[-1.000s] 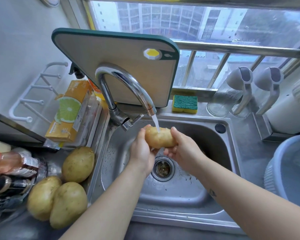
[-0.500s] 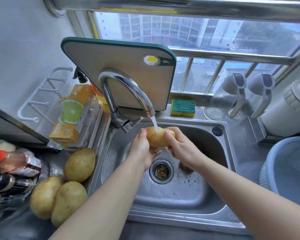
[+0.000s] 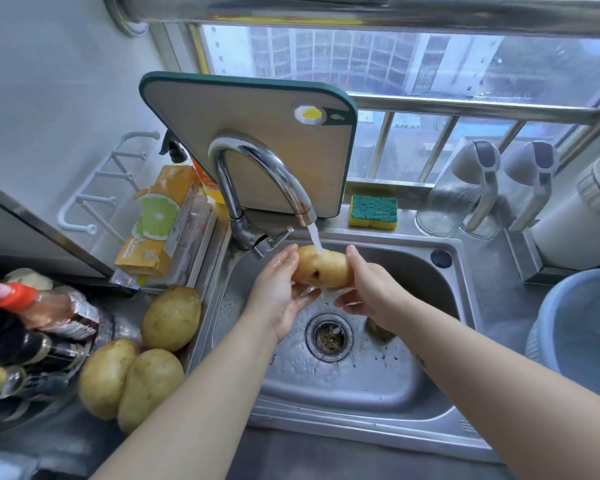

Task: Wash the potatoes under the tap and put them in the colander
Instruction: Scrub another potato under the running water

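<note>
1. Kitchen sink [image 3: 361, 386] of steel, set under a barred window; a green-edged cutting board [image 3: 257, 147] is leaned behind the tap [image 3: 257, 174], and water is seen running from the spout.
2. One potato [image 3: 321, 270] is held over the drain, directly under the stream. It is gripped from both ends: the left hand [image 3: 278, 292] is curled around its left end, the right hand [image 3: 371, 292] is closed on its right end with the thumb on top.
3. Change noted against the earlier views: the potato is now turned so that a dark eye spot faces the camera, and the right hand's fingers are shifted lower beneath it. Judged as rubbing and rotating, with the wash of this potato in progress rather than finished.
4. Three unwashed potatoes [image 3: 170, 317] are left on the table left of the sink, two of them touching. The blue colander [image 3: 582, 323] is seen at the right edge, well apart from the hands; no potato can be made out in the part shown. The task is judged to be at an early stage.
5. A small brownish lump is seen on the sink floor right of the drain; what it is cannot be told.
6. Writing: an orange carton [image 3: 160, 220] with a lime-slice picture carries print too small to be read. Bottle labels at far left are blurred. No brand can be read anywhere.
</note>
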`<move>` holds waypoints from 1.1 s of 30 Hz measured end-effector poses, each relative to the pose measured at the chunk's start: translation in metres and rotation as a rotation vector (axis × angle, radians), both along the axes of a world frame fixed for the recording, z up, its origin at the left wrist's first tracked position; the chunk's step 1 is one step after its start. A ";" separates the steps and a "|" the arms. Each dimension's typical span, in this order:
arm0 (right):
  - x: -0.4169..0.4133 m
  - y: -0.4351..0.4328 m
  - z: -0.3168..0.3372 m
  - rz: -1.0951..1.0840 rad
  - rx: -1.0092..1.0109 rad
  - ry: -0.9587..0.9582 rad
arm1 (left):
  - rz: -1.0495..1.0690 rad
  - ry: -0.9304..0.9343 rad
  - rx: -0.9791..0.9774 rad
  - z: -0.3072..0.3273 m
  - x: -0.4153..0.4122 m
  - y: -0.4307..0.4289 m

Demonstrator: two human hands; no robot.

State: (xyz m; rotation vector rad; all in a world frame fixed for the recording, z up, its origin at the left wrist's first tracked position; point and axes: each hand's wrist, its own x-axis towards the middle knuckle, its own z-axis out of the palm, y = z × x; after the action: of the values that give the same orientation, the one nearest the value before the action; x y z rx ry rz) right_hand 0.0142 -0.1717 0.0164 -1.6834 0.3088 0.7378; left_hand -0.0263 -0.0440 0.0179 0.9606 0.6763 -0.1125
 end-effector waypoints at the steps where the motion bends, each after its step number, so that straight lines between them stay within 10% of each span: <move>1: 0.000 -0.004 0.000 -0.034 0.040 0.013 | -0.009 -0.005 0.034 0.000 0.001 -0.005; 11: -0.013 -0.022 0.000 -0.136 0.247 0.036 | -0.316 -0.194 0.702 -0.007 0.005 -0.015; 16: -0.011 -0.020 -0.001 -0.092 0.256 0.020 | -0.490 -0.147 0.655 -0.004 0.012 -0.007; 33: 0.001 0.016 0.006 -0.075 0.280 -0.045 | 0.054 -0.128 0.509 -0.002 0.022 0.012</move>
State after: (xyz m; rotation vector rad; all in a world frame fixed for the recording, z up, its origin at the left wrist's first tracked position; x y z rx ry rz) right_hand 0.0156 -0.1559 0.0225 -1.4139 0.2244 0.6545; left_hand -0.0046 -0.0324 0.0157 1.4226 0.6234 0.1773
